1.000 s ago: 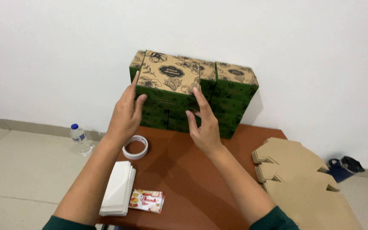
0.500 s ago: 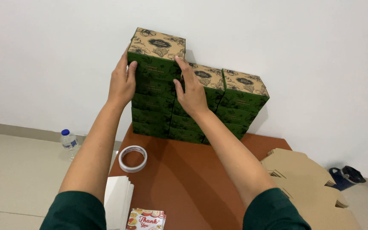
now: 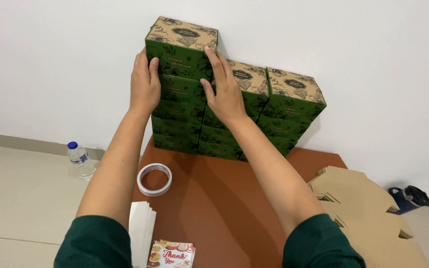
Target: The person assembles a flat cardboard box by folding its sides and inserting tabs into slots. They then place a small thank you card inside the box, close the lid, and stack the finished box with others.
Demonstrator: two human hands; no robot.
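Against wall, two hands point(image 3: 145, 84) point(image 3: 223, 92) gripping top box point(image 3: 180, 47), three stacks point(image 3: 254, 106)

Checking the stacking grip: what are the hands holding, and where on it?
The top box of the tallest stack, by its two sides: left hand flat on its left side, right hand against its right front edge.
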